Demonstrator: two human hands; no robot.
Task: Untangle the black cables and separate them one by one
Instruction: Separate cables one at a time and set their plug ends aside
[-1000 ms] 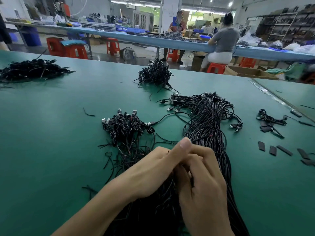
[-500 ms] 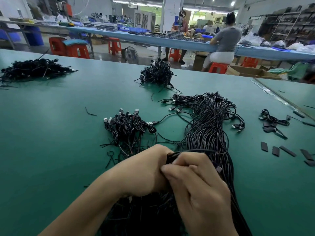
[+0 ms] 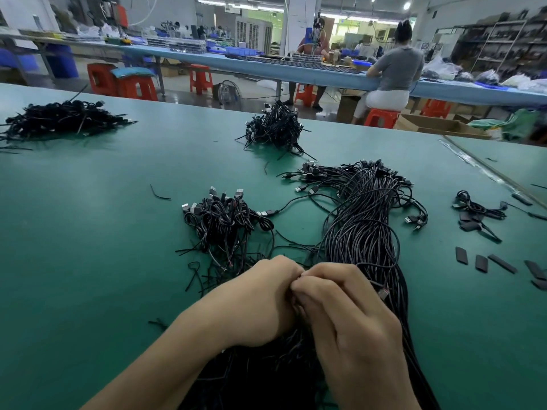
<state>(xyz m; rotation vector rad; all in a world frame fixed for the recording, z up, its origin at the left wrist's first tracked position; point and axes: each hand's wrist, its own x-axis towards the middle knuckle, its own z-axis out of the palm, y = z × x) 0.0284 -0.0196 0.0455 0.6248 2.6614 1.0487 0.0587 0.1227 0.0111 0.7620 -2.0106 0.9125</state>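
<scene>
In the head view, a green, smooth mat covers the bench (image 3: 88, 232). The long bundle (image 3: 364, 232) of thin black cables lies from the near edge towards the middle of the bench. Its far end spreads into many silver plugs. The left hand (image 3: 260, 303) and the right hand (image 3: 352, 321) rest on the near part of this bundle and touch each other at the knuckles. The fingers of both hands are curled inward and pinch strands of the bundle at the place where the hands meet. The strands themselves are hidden between the fingers.

Just left of the bundle lies a small coiled pile (image 3: 222, 220) of black cables with metal plugs that point up, and loose thin ends lie around it. A third heap (image 3: 275, 128) sits farther back in the middle, and a flat wide heap (image 3: 62, 118) is at the far left. At the right lies a small coil (image 3: 476, 210), and near it are several flat black strips (image 3: 481, 263), short and rectangular, well apart from the hands.

Beyond the bench edge an open cardboard box (image 3: 438, 125) stands on the floor; I cannot tell what is in it. Blue bins (image 3: 239, 50) stand on a long blue table behind, and their contents are too small to tell. A person in a grey top (image 3: 396, 69) sits there on a red plastic stool (image 3: 381, 116).
</scene>
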